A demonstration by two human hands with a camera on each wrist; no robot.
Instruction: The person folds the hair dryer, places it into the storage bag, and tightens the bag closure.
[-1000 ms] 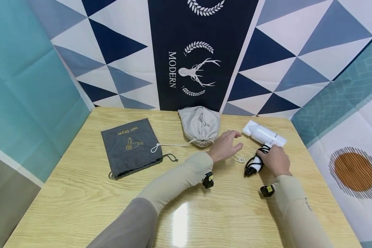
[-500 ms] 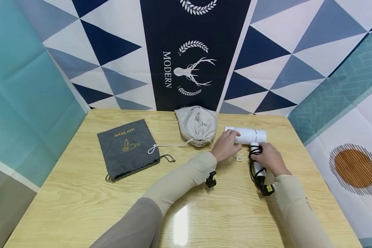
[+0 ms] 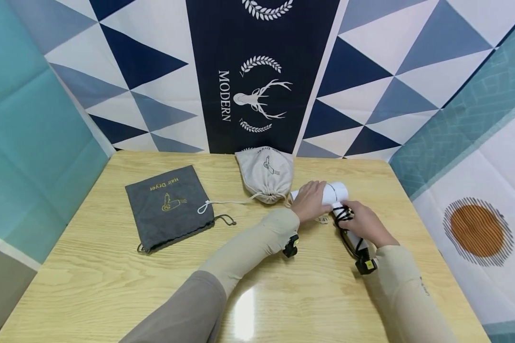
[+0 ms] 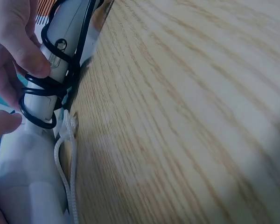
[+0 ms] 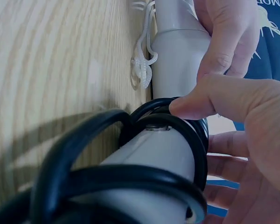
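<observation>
A white hair dryer (image 3: 335, 192) lies close over the table's right part, its black cord (image 5: 130, 172) looped around the handle (image 4: 43, 105). My left hand (image 3: 312, 202) holds the barrel, covering its middle, with the thumb near where the handle joins. With my right hand (image 3: 365, 224) I grip the handle and cord loops, thumb pressing on the cord just below the barrel. Left of the barrel stands a beige drawstring bag (image 3: 267, 174) printed with a hair dryer, its neck gathered. A dark grey drawstring bag (image 3: 169, 207) lies flat farther left.
The beige bag's white drawstring (image 5: 142, 70) trails on the wooden table (image 3: 154, 295) beside the barrel, and another length reaches toward the grey bag. A patterned backdrop (image 3: 154, 71) rises along the table's back edge.
The hair dryer has moved left and turned, coming from the right side to under my left hand. My left hand has gone from hovering apart to holding the barrel. The view has shifted slightly.
</observation>
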